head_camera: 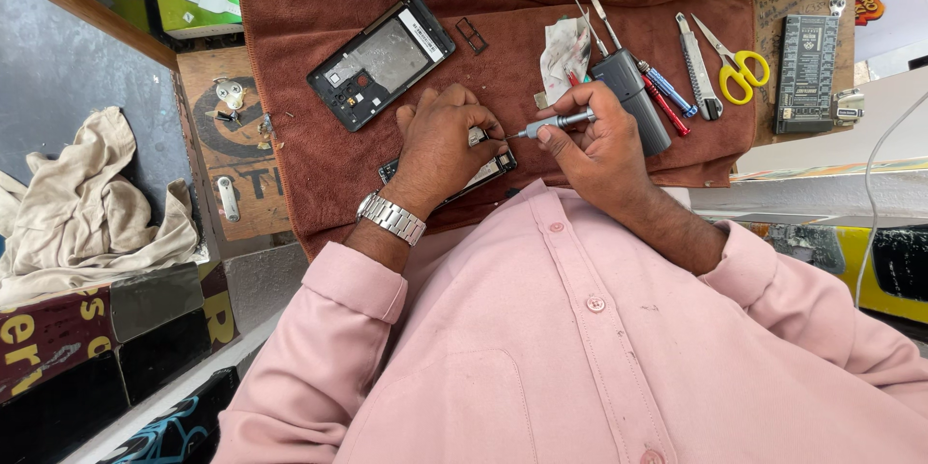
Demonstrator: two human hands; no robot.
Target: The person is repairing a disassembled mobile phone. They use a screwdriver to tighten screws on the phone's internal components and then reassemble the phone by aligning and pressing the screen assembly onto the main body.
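My left hand (443,135), with a metal watch on its wrist, presses down on a small opened phone part (488,170) lying on the brown towel (309,155). My right hand (594,150) grips a small silver screwdriver (556,122), its tip pointing left at the part under my left fingers. An opened phone body (382,60) with its back off lies on the towel above my left hand. A small black tray frame (472,35) lies to the right of that body.
On the towel's right side lie a crumpled cloth (564,53), a grey box-shaped tool (633,97), screwdrivers (667,97), a utility knife (698,68) and yellow scissors (737,68). A black circuit board (807,72) sits at far right. A beige rag (82,203) lies left.
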